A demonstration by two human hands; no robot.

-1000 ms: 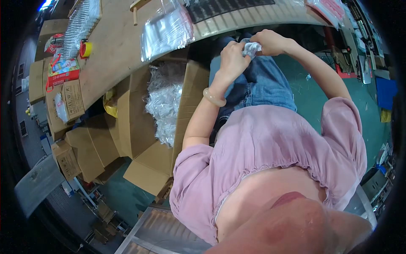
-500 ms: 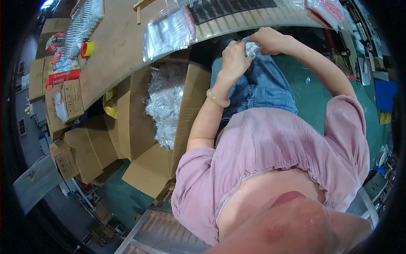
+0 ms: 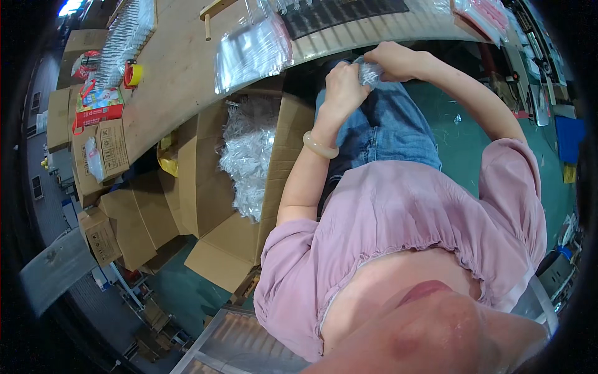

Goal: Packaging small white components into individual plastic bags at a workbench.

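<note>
Over my lap, at the table's near edge, both hands are closed on a small crinkled clear plastic bag [image 3: 370, 73]. My left hand [image 3: 346, 87], with a pale bangle [image 3: 320, 146] on its wrist, grips the bag's left side. On the other side, the fingers of my right hand [image 3: 397, 61] are curled round its upper right part. What the bag holds, if anything, I cannot make out. To the left of my left forearm, an open cardboard box [image 3: 207, 165] holds a heap of clear plastic packets [image 3: 246, 163].
A stack of flat clear bags [image 3: 252, 53] lies on the wooden table [image 3: 171, 75], beside a dark mat [image 3: 342, 15]. Far left are a rack of thin rods [image 3: 129, 43], a yellow tape roll [image 3: 133, 75] and a red carton [image 3: 99, 107]. More bags [image 3: 479, 19] lie far right.
The view has shifted slightly, so the table and boxes appear a little lower and farther right. Both hands keep hold of the plastic bag, whose visible folds have changed a little.
</note>
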